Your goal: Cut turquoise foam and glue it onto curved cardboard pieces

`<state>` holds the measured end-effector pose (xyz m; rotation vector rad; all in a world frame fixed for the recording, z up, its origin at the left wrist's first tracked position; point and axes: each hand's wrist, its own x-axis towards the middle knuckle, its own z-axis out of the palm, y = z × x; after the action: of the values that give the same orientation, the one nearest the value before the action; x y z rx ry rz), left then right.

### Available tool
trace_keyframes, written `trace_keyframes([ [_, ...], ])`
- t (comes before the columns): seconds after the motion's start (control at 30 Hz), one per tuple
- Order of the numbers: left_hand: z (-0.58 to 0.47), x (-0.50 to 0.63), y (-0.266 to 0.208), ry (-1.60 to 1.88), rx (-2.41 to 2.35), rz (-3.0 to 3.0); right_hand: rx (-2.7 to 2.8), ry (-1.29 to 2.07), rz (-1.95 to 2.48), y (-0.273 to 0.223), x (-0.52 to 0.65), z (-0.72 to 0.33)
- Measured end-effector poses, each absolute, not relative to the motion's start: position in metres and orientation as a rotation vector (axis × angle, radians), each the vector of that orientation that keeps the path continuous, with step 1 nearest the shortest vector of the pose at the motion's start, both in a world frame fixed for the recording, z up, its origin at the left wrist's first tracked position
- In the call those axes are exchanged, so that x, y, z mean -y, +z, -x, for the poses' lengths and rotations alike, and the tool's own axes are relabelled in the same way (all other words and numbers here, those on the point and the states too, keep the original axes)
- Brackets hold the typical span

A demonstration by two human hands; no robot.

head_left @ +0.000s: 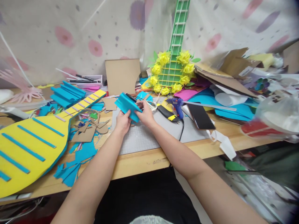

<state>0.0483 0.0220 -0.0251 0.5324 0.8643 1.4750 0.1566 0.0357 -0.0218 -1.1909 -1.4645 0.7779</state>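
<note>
Writing: a white label (246, 71) sits on the torn cardboard (233, 63) at far right; its print is too blurred to read.

Materials: the blue paper (125, 104), smooth-faced and folded into ridges, is held above the near-left part of a grey mat (142, 141) on a wooden table (144, 166). Left: flat yellow guitar shape (35, 144) with narrow blue strips across its rounded body. Behind: upright green guitar shape (171, 73), white strings, ringed by crumpled-petal yellow flowers (183, 57). Blue scraps (85, 151), irregular and sharp-cornered, lie left of the mat. Right of the hands: glue gun (178, 107), blue plastic, and a glossy black phone (201, 116).

Hands: close together, both clamped on the blue paper. Left hand (123, 122): thumb on top, fingers curled beneath. Right hand (146, 112): bent fingers grip the right end. A dark stick (131, 97) shows just beyond; cannot tell whether it is held.
</note>
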Motion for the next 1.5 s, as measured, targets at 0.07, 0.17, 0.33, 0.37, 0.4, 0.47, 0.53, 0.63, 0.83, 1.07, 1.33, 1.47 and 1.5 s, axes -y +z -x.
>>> trace_keyframes([
  [0.07, -0.048, -0.023, -0.024, 1.502, -0.857, -0.531, 1.43, 0.797, 1.249, -0.022, -0.036, -0.159],
  [0.17, -0.048, -0.022, -0.02, 1.497, -0.825, -0.538, 1.344, 0.987, 1.236, -0.022, -0.038, -0.163],
  [0.33, -0.045, -0.021, -0.015, 1.484, -0.772, -0.565, 1.302, 1.11, 1.14, -0.019, -0.04, -0.166],
  [0.37, -0.044, -0.021, -0.014, 1.474, -0.778, -0.575, 1.294, 1.095, 1.14, -0.019, -0.04, -0.167],
  [0.4, -0.043, -0.02, -0.014, 1.46, -0.797, -0.59, 1.276, 1.078, 1.142, -0.019, -0.04, -0.167],
  [0.47, -0.04, -0.02, -0.014, 1.427, -0.874, -0.646, 1.229, 1.061, 1.137, -0.019, -0.041, -0.168],
  [0.53, -0.037, -0.018, -0.014, 1.405, -0.98, -0.743, 1.182, 1.065, 1.119, -0.02, -0.041, -0.17],
  [0.63, -0.033, -0.017, -0.016, 1.392, -1.095, -0.847, 1.13, 1.112, 1.094, -0.02, -0.041, -0.172],
  [0.83, -0.032, -0.018, -0.014, 1.396, -1.078, -0.771, 1.111, 1.238, 0.982, -0.023, -0.043, -0.175],
  [1.07, -0.029, -0.016, -0.008, 1.349, -1.006, -0.758, 1.075, 1.391, 0.917, -0.019, -0.042, -0.177],
  [1.33, -0.026, -0.017, -0.007, 1.341, -1.051, -0.8, 0.869, 1.588, 0.836, -0.013, -0.04, -0.176],
  [1.47, -0.025, -0.019, -0.01, 1.406, -1.091, -0.854, 0.82, 1.557, 0.865, -0.016, -0.043, -0.174],
  [1.5, -0.025, -0.019, -0.011, 1.417, -1.099, -0.859, 0.815, 1.54, 0.88, -0.017, -0.043, -0.174],
])
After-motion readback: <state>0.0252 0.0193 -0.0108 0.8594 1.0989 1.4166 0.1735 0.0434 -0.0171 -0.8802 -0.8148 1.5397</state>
